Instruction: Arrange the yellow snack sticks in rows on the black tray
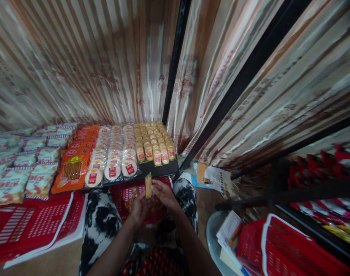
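Between my two hands is a slim yellowish wrapped snack (148, 185), held upright over a red basket (123, 193) between my knees. My left hand (138, 207) grips its lower left side. The fingers of my right hand (163, 193) close on it from the right. Several small wrapped snacks lie in the basket, partly hidden by my hands. Just beyond, on a black shelf (144, 171), stand rows of similar yellow wrapped snacks (156, 140). Round white crackers in clear wrappers (112, 168) line up to their left.
Orange snack bags (74, 165) and pale blue bags (42, 176) fill the shelf's left. Red baskets stand at left (33, 222) and right (292, 249), the latter near a pale tub (213, 234). Black posts (217, 107) rise before curtains (105, 57). Red packets (315, 172) sit at right.
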Tool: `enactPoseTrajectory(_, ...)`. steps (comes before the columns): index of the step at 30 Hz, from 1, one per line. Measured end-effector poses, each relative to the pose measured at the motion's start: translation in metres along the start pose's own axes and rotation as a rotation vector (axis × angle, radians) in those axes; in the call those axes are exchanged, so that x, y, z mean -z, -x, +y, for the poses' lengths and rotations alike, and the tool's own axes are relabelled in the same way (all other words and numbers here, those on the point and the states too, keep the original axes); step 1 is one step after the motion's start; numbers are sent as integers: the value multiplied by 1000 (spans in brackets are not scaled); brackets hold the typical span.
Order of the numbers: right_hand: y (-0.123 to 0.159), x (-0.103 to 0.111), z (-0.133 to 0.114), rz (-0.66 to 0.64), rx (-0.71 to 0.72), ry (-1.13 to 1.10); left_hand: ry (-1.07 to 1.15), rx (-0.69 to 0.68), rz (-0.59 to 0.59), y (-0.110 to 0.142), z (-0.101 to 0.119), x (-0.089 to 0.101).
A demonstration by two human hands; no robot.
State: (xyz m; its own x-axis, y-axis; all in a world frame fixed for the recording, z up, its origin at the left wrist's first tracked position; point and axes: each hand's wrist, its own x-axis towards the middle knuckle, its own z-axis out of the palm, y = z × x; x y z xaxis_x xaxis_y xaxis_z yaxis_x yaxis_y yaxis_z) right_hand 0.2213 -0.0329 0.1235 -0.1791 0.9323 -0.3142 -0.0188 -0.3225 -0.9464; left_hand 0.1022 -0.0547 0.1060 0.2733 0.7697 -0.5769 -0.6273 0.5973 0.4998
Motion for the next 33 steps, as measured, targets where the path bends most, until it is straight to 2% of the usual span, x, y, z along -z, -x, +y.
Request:
enactPoseTrajectory(6,2,-2,-3,45,26,74,52,-13,-32,-3,-2,1)
enactPoseTrajectory(18,2,-4,-7,53,44,30,100,-2,-94,-5,1,0)
enactPoseTrajectory(24,-1,-5,-6,118,65,24,63,-23,-50,-6,3,-5)
enactPoseTrajectory(27,-1,-6,-10,148,82,116,52,-39,-34,-7,4,-7)
enactPoseTrajectory(33,10,-12,-20,291,168,473,65,-29,58,-7,5,-13)
